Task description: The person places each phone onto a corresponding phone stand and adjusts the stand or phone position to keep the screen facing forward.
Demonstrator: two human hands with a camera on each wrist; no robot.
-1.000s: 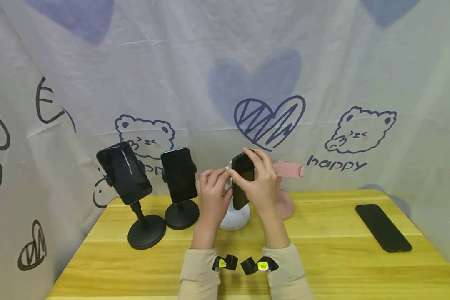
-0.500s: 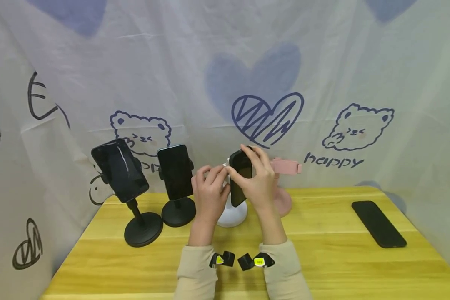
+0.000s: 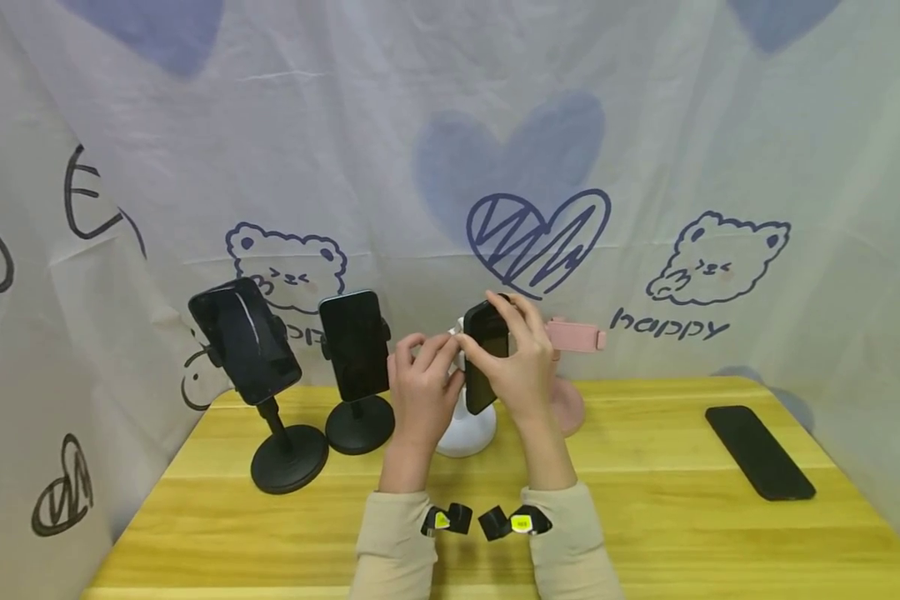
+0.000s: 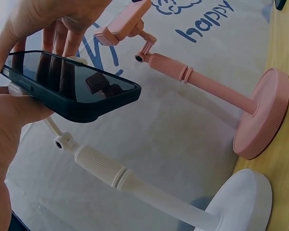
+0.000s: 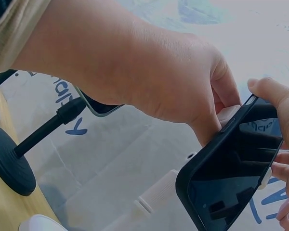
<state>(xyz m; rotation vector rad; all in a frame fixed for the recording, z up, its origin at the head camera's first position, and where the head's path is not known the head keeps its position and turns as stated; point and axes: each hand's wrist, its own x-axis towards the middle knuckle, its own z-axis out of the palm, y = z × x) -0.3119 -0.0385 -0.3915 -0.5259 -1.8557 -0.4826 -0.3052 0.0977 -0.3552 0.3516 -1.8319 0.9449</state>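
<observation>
In the head view, my right hand grips a black phone by its edges, thumb and fingers on opposite sides. The phone sits tilted at the head of a white phone stand. In the right wrist view, my left hand pinches the white clamp of that stand at the phone's edge. A small white clamp end shows at the phone's opposite edge. From the left wrist view, the white stand's ribbed neck runs below the phone; most of the clamp is hidden behind it.
Two black stands, each bearing a phone, the outer phone and the inner phone, stand to the left. A pink stand is just right of my right hand. Another black phone lies on the wooden table, right.
The head view shifts slightly. Both hands keep their hold on the phone and the white stand, with almost no visible motion.
</observation>
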